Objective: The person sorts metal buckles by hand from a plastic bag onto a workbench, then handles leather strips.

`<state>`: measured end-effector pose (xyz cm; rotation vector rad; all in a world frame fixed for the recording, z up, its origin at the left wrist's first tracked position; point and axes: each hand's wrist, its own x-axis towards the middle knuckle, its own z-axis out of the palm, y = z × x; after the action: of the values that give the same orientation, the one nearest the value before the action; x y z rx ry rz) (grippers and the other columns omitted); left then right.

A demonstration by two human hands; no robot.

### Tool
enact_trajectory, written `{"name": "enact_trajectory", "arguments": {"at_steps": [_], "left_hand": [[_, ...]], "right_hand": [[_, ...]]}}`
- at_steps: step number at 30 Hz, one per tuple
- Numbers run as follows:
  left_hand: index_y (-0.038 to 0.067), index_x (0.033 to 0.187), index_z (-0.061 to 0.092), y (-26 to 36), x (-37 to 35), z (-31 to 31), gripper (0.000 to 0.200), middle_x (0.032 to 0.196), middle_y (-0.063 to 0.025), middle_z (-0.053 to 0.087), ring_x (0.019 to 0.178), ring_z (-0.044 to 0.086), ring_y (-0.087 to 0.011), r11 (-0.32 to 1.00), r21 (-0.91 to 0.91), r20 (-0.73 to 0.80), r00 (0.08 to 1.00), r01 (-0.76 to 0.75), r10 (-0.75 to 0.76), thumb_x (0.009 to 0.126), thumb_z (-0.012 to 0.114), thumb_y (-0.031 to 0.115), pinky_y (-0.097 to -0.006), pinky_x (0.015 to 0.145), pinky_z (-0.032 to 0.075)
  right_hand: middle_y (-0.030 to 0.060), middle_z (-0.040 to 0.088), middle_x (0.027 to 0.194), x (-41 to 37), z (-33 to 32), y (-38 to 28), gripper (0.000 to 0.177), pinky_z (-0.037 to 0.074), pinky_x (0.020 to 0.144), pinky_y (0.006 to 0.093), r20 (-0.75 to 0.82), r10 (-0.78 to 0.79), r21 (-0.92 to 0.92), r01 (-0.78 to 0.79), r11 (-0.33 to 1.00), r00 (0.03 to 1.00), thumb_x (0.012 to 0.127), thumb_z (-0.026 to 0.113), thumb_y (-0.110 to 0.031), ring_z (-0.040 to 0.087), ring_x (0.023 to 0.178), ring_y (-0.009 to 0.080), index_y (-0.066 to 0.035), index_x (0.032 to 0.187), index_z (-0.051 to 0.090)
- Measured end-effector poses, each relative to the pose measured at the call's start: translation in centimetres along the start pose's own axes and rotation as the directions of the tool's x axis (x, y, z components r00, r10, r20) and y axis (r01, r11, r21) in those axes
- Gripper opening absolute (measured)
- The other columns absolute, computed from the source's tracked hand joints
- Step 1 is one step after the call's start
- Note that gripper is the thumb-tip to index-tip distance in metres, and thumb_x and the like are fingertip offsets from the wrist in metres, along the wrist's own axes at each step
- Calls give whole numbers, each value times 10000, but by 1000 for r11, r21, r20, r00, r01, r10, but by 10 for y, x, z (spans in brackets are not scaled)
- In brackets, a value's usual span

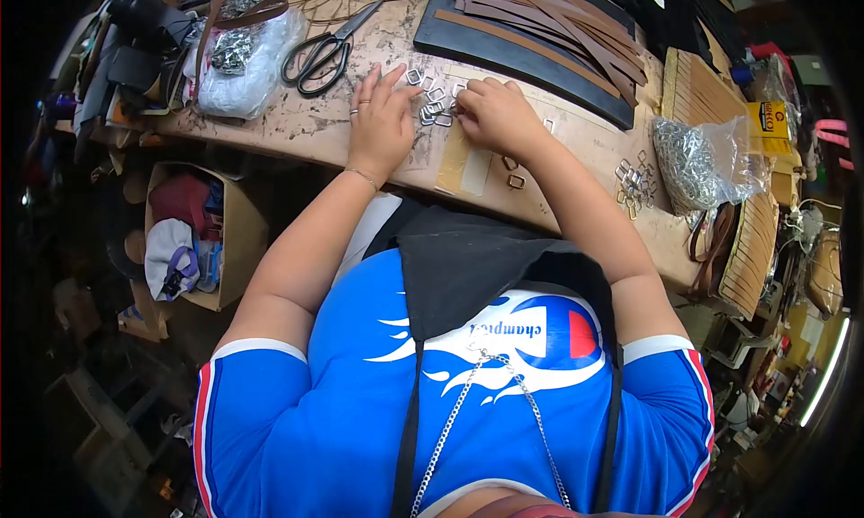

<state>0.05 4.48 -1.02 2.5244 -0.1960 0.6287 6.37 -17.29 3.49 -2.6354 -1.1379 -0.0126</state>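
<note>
My left hand (382, 117) lies on the worktable with its fingers apart, just left of a small cluster of square metal rings (435, 107). On the other side of the cluster, my right hand (493, 113) is curled with its fingertips down at the rings; what it holds, if anything, is too small to tell. A strip of tan card (465, 165) lies below my right hand. Two darker rings (515, 181) sit near the table's front edge. More metal rings (637, 185) are scattered to the right.
Black-handled scissors (319, 61) and a plastic bag (241, 77) lie left. Brown leather strips (549, 32) rest on a black board (508, 61) behind my hands. A bag of metal pieces (688, 167) stands right; an open box (236, 230) is below left.
</note>
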Motion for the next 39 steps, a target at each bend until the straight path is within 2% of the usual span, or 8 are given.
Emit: {"name": "enact_trajectory", "arguments": {"at_steps": [6,8,18,24,26,28,34,39], "left_hand": [[172,1135,710,0,0,3,251,1442,-67,560,1446,383,-345,1000,-12,10,1000,2,-2,930,574,125,-529,1205,242],[174,1133,709,-1,0,3,235,1448,-67,554,1451,376,-343,1000,-3,25,1000,-6,6,926,599,159,-533,1208,235],[123,995,683,7,3,-6,216,1449,-81,559,1438,394,-369,1000,5,73,997,-21,20,837,744,256,-502,1193,268],[137,963,631,0,0,1,237,1449,-69,534,1475,340,-338,1000,-6,87,996,9,-8,826,735,299,-530,1225,207],[135,957,631,1,1,1,235,1450,-69,534,1475,340,-338,1000,-4,81,997,10,-9,826,734,301,-532,1224,206],[134,951,631,2,-1,1,234,1452,-69,534,1475,341,-338,1000,-1,80,997,8,-8,826,733,304,-534,1224,205],[179,1015,696,5,0,-2,240,1468,-46,525,1480,337,-324,999,35,92,995,-33,30,857,742,354,-531,1227,202],[210,1040,722,8,1,-4,285,1482,-25,519,1482,337,-318,998,45,113,993,-34,28,849,773,415,-517,1216,221]], "right_hand": [[39,632,922,-40,-31,14,115,438,867,419,119,36,-23,-34,999,992,867,677,-230,606,1005,251,-115,874,682],[60,620,874,-44,-53,15,182,447,854,438,355,79,-53,-65,996,932,864,687,-243,613,977,262,-104,747,677],[128,630,919,8,17,4,188,531,794,440,-159,-16,198,48,979,987,816,764,-203,627,897,361,-51,877,672],[127,663,957,-21,-20,19,148,537,824,434,146,85,276,-123,953,986,830,717,-172,653,934,333,-59,912,666],[135,661,915,-24,-40,23,128,529,811,423,490,170,100,-249,963,855,824,712,-155,651,913,333,-49,882,669],[134,669,897,-18,-43,22,147,530,800,423,482,153,38,-195,980,863,842,711,-177,657,895,341,-47,892,665],[125,649,981,39,-8,1,165,539,819,430,-29,-18,238,24,971,999,875,695,-170,664,936,346,-67,1004,696],[121,652,984,48,-1,0,142,539,835,426,81,-23,233,3,972,996,873,678,-150,657,960,338,-67,979,722]]}}
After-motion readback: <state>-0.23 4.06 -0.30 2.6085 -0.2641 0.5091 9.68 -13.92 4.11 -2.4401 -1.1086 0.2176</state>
